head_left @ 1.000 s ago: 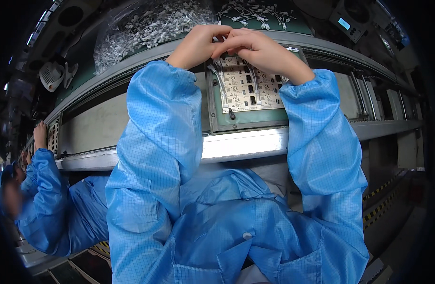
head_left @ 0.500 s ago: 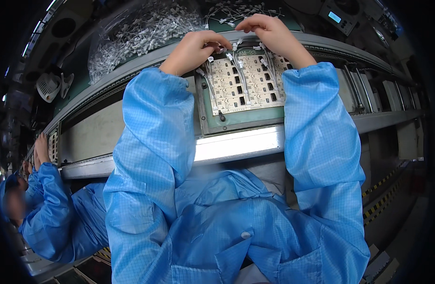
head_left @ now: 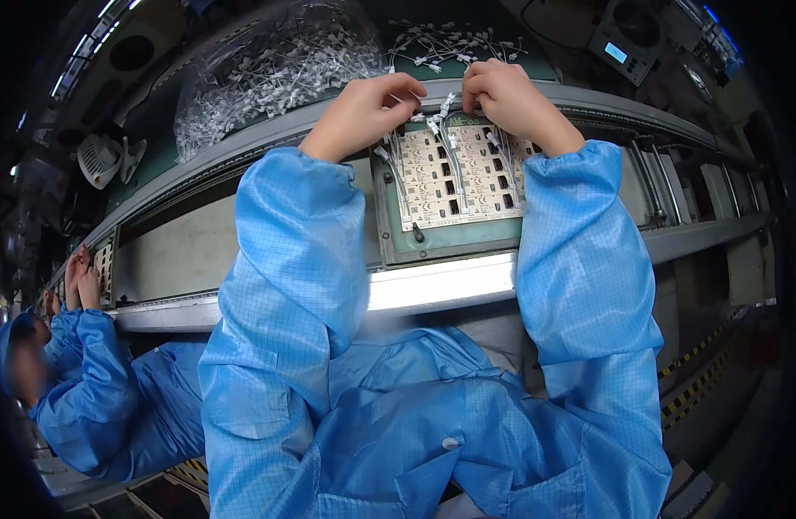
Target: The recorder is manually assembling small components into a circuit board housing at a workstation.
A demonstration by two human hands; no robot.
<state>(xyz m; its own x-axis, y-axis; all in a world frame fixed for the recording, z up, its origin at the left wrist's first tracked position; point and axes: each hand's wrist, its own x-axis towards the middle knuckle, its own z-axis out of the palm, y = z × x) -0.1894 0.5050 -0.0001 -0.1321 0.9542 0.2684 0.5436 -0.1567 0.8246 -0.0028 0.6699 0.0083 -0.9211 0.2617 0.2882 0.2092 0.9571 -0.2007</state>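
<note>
A panel of pale circuit boards [head_left: 431, 199] with black components lies in a green carrier [head_left: 467, 234] in front of me. Thin cables with white connectors [head_left: 448, 143] run across it, several of them bunched at its far edge. My left hand [head_left: 363, 111] is over the panel's far left corner, thumb and forefinger curled toward each other beside the connectors; what is between them is too small to make out. My right hand [head_left: 512, 99] is at the far edge, fingers bent down, their tips partly hidden. A white connector [head_left: 448, 102] sticks up between the hands.
Metal rails [head_left: 441, 284] border the line. Beyond it lie a clear bag of white-ended cables [head_left: 281, 82] and loose cables [head_left: 454, 41]. A small white fan [head_left: 99, 160] stands far left, a device with a lit screen [head_left: 616, 53] far right. Another person [head_left: 91, 389] works at left.
My right hand has come down and nearer, its fingers now bent at the panel's far edge. My left hand stays by the cables, its fingers slightly shifted. The whole view has tilted a little.
</note>
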